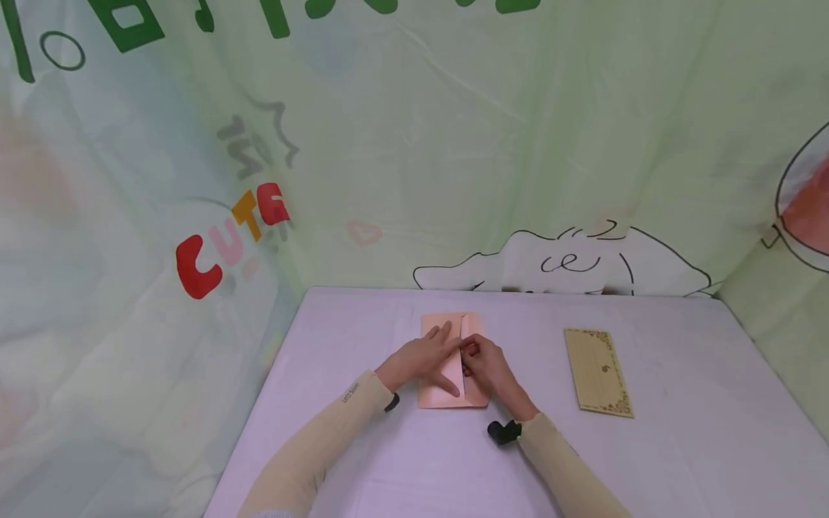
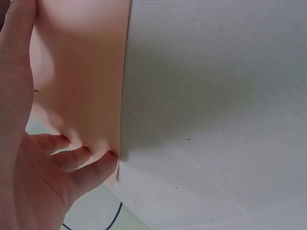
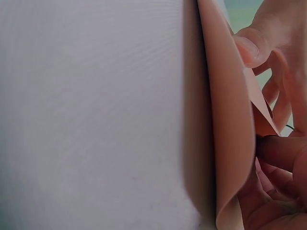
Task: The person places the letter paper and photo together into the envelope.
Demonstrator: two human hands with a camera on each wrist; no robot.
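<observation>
At the person's twelve o'clock, I saw a pink envelope (image 1: 455,368), likely light, bendy and easily creased, under the left hand's (image 1: 424,356) spread fingers, while the right hand (image 1: 488,363) pinched its middle edge (image 1: 463,324), seemingly the best hold.

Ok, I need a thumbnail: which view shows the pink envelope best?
The head view: the pink envelope shows with all four corners, though the left hand and right hand partly cover it. The left wrist view shows only part, cropped at the top; the right wrist view shows a curved side close up.
</observation>
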